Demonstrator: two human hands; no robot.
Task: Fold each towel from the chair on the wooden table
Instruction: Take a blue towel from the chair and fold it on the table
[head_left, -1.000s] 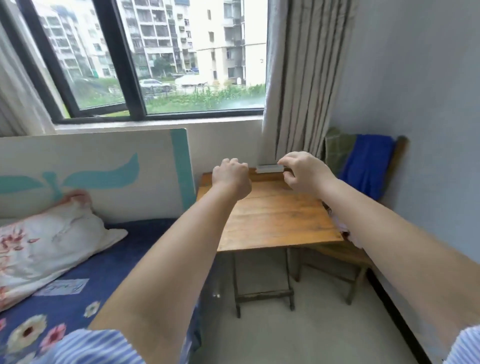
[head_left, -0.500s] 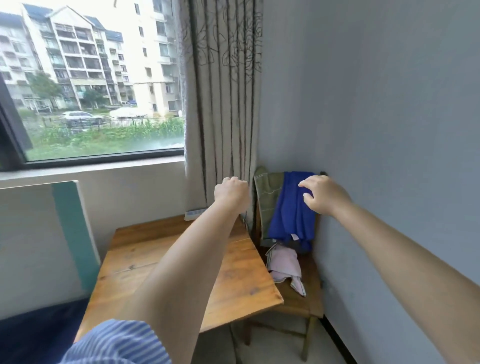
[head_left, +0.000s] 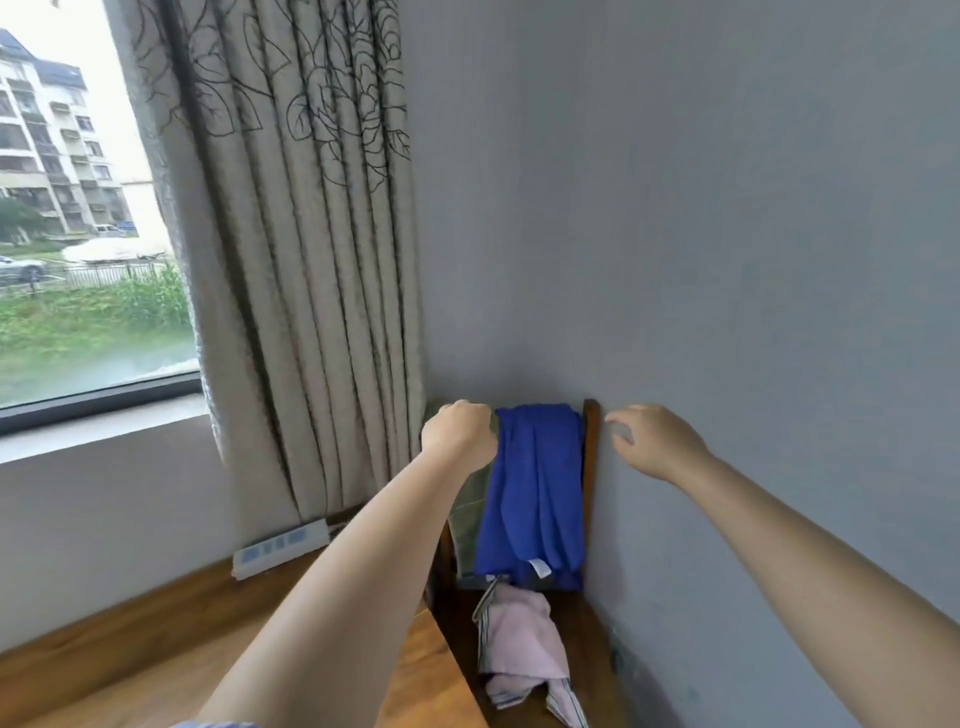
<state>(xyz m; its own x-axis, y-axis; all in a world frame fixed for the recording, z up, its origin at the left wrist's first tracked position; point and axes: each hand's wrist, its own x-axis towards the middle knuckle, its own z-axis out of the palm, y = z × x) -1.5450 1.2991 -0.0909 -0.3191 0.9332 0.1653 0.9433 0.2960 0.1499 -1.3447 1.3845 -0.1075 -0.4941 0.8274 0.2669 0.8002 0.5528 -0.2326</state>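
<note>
2 hands reach the chair (head_left: 590, 415) at centre frame: left hand (head_left: 460, 431) curled at the blue towel (head_left: 535, 488) top edge, grip unclear; right hand (head_left: 652, 441) spread, touching nothing.

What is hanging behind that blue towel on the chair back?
A green towel peeks out along the left edge of the blue towel, both draped over the chair. Most of it is hidden by the blue towel and the left hand.

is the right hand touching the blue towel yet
Apart. In the head view the right hand hovers with fingers spread beside the chair post, and the post and a strip of wall show between its fingertips and the blue towel.
</note>
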